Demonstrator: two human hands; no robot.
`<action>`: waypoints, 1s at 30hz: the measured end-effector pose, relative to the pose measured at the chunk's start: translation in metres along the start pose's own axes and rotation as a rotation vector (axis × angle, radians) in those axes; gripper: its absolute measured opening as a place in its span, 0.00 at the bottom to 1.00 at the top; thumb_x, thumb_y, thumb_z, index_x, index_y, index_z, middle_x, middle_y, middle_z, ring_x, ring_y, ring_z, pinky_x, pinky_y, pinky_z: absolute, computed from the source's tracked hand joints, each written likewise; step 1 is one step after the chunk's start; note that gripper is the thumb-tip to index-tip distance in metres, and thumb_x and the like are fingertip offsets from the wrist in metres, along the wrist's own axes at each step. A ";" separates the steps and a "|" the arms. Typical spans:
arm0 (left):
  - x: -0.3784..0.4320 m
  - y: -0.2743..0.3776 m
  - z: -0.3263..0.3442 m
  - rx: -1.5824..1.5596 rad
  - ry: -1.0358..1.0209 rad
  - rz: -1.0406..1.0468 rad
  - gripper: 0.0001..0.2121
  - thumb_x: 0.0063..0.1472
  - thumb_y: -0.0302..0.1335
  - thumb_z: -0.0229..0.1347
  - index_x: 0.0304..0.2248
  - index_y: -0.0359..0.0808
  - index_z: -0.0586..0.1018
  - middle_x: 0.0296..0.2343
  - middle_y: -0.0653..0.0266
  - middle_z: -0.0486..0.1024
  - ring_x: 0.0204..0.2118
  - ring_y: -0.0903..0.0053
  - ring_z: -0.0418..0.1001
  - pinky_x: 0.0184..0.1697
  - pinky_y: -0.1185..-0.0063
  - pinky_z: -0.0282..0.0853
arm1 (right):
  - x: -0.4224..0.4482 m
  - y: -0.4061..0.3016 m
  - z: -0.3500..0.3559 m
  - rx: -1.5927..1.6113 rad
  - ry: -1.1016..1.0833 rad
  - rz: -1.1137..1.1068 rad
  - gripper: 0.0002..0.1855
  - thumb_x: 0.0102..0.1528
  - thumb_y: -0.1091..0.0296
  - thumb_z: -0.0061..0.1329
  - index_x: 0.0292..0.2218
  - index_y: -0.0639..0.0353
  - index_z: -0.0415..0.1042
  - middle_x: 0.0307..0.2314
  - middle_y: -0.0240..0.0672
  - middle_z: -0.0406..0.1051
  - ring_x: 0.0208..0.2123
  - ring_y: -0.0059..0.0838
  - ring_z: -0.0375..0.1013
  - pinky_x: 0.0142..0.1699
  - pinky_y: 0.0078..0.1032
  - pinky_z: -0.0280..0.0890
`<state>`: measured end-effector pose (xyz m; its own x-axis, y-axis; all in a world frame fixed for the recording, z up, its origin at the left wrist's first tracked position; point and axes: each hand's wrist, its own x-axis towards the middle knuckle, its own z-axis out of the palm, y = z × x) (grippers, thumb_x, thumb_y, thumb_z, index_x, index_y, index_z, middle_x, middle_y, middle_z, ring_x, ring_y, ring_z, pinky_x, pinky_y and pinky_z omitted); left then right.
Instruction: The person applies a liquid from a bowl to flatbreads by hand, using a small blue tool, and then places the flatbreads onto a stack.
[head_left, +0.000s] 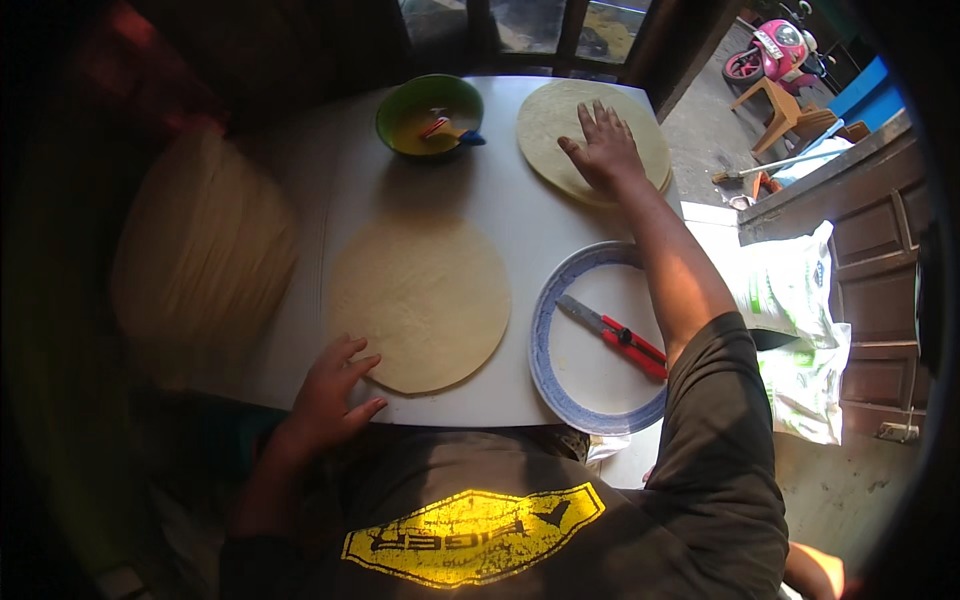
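Observation:
A thin, pale round sheet of what looks like dough (420, 300) lies flat on the white table (480, 180) in front of me. At its lower left edge is my left hand (334, 390), fingers apart and holding nothing; I cannot tell whether the fingertips touch the sheet. My right hand (604, 150) is spread palm down over a small stack of similar round sheets (544, 127) at the far right corner. Below my right forearm, a snap-off utility knife (630, 345) with a red handle rests, blade out, in a round blue-rimmed tray (549, 360).
A green bowl (390, 124) at the back holds yellowish liquid and a brush (450, 131). A tall stack of round sheets (202, 255) stands at the left. White sacks (795, 300) lean by a wooden door (874, 255); outside are a plastic chair (776, 112) and a pink scooter (780, 49).

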<state>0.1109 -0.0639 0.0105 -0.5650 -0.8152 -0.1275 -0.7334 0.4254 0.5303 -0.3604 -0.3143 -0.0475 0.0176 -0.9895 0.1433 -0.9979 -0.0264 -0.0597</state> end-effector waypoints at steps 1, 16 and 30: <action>-0.014 -0.007 0.004 0.020 0.033 -0.020 0.28 0.52 0.35 0.67 0.52 0.38 0.76 0.56 0.48 0.66 0.62 0.48 0.59 0.63 0.60 0.58 | -0.002 -0.008 0.000 -0.008 -0.209 0.024 0.43 0.63 0.33 0.31 0.68 0.53 0.46 0.68 0.49 0.42 0.70 0.48 0.41 0.71 0.41 0.36; -0.016 -0.045 0.036 0.090 0.244 0.017 0.30 0.52 0.40 0.65 0.54 0.36 0.74 0.57 0.48 0.65 0.62 0.49 0.58 0.65 0.59 0.53 | -0.095 -0.139 -0.002 0.439 0.203 -0.252 0.35 0.58 0.53 0.52 0.58 0.70 0.62 0.51 0.58 0.68 0.55 0.53 0.67 0.60 0.40 0.63; -0.039 -0.056 0.036 0.030 0.321 0.081 0.31 0.54 0.40 0.65 0.55 0.39 0.73 0.60 0.50 0.61 0.64 0.47 0.54 0.66 0.58 0.51 | -0.073 -0.166 0.008 0.678 -0.409 0.337 0.21 0.52 0.60 0.55 0.38 0.73 0.77 0.28 0.43 0.76 0.28 0.39 0.75 0.37 0.35 0.69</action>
<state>0.1609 -0.0415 -0.0442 -0.4776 -0.8583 0.1874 -0.7044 0.5016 0.5022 -0.1959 -0.2393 -0.0561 -0.1219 -0.9297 -0.3476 -0.7027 0.3282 -0.6313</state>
